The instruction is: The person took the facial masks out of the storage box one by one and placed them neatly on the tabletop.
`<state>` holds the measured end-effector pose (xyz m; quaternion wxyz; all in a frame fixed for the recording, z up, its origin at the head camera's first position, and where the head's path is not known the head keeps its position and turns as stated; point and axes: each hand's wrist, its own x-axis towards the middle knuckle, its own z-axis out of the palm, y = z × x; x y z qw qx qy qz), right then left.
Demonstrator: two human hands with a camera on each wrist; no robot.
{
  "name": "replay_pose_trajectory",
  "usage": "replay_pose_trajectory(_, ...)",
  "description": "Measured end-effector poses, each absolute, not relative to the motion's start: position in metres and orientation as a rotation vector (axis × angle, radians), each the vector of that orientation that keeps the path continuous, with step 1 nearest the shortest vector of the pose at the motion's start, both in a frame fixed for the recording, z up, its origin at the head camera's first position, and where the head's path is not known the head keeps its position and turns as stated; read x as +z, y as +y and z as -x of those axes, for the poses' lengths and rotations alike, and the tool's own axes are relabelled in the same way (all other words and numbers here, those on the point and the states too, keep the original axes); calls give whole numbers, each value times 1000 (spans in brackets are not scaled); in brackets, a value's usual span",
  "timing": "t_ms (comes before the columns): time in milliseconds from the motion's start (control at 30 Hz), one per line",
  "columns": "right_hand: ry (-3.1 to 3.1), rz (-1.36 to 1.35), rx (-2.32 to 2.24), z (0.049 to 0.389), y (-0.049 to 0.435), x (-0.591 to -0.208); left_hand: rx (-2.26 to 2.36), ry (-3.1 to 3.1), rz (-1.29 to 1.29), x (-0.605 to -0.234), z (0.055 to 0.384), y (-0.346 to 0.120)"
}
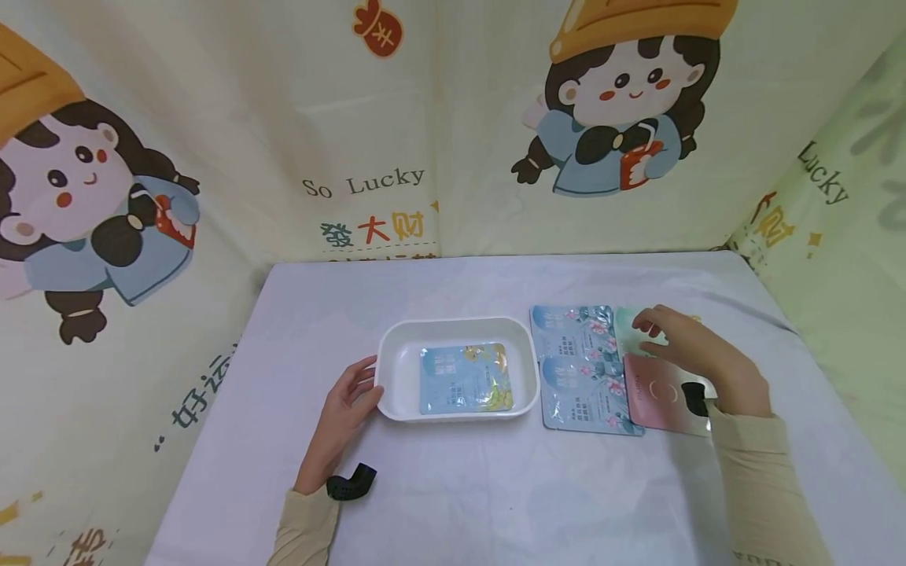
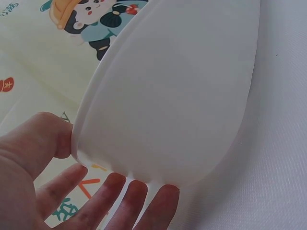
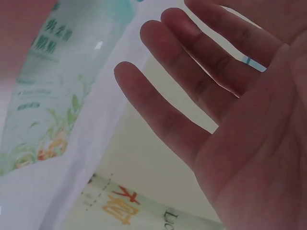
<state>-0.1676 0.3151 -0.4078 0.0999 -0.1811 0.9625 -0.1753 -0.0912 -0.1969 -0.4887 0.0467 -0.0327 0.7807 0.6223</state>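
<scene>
My left hand (image 1: 348, 402) holds the left end of a white rectangular tray (image 1: 388, 362), its thumb at the rim and its fingertips against the outer wall (image 2: 158, 120). A flat blue face mask packet (image 1: 460, 381) with yellow flowers lies inside the tray. Over the packets to the right hovers my right hand (image 1: 683, 342), empty, with fingers loosely bent. Beneath it a pale green mask packet (image 3: 53, 81) is partly hidden in the head view. A pink packet (image 1: 651, 393) lies nearer my wrist, overlapping a blue one.
Two blue packets with pink flowers, a rear one (image 1: 569, 330) and a front one (image 1: 583, 397), lie right beside the tray. Everything stands on a white-covered table (image 1: 453, 487). A printed curtain (image 1: 481, 157) hangs behind the far edge and along both sides.
</scene>
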Motion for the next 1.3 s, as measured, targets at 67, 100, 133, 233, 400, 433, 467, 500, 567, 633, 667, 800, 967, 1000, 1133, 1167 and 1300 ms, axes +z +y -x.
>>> replay_pose_trajectory(67, 2837, 523, -520, 169, 309, -405, 1887, 2394, 102, -490, 91, -196)
replay_pose_trajectory(100, 2837, 530, -521, 170, 306, -404, 1885, 2398, 104, -490, 91, -196)
replay_pose_trajectory(133, 2839, 538, -518, 171, 304, -403, 1880, 2401, 104, -491, 91, -196)
replay_pose_trajectory(233, 2835, 568, -524, 173, 296, -400, 1897, 2394, 95, -491, 92, -195)
replay_pose_trajectory(400, 2830, 585, -539, 176, 285, -397, 1890, 2394, 96, -492, 92, -195)
replay_pose_trajectory(433, 2826, 583, -543, 176, 282, -396, 1885, 2396, 96, -493, 92, -195)
replay_pose_trajectory(467, 2822, 577, -547, 177, 280, -395, 1884, 2398, 91, -493, 92, -195)
replay_pose_trajectory(500, 2819, 569, -548, 178, 277, -395, 1881, 2399, 83, -493, 92, -195)
replay_pose_trajectory(567, 2810, 561, -564, 179, 272, -393, 1887, 2401, 70, -492, 91, -195)
replay_pose_trajectory(633, 2808, 572, -577, 181, 267, -392, 1892, 2403, 58, -491, 91, -195)
replay_pose_trajectory(667, 2810, 586, -584, 181, 264, -391, 1896, 2402, 53, -490, 91, -195)
replay_pose_trajectory(800, 2814, 655, -609, 183, 254, -390, 1906, 2388, 67, -489, 90, -195)
replay_pose_trajectory(967, 2818, 708, -624, 185, 238, -388, 1883, 2408, 89, -489, 88, -196)
replay_pose_trajectory(1000, 2822, 724, -621, 185, 235, -388, 1875, 2418, 87, -490, 88, -196)
replay_pose_trajectory(1133, 2821, 750, -618, 186, 223, -385, 1883, 2422, 74, -491, 87, -196)
replay_pose_trajectory(1167, 2816, 738, -617, 187, 220, -385, 1887, 2420, 70, -491, 87, -196)
replay_pose_trajectory(1300, 2794, 706, -626, 187, 210, -383, 1898, 2407, 70, -490, 87, -195)
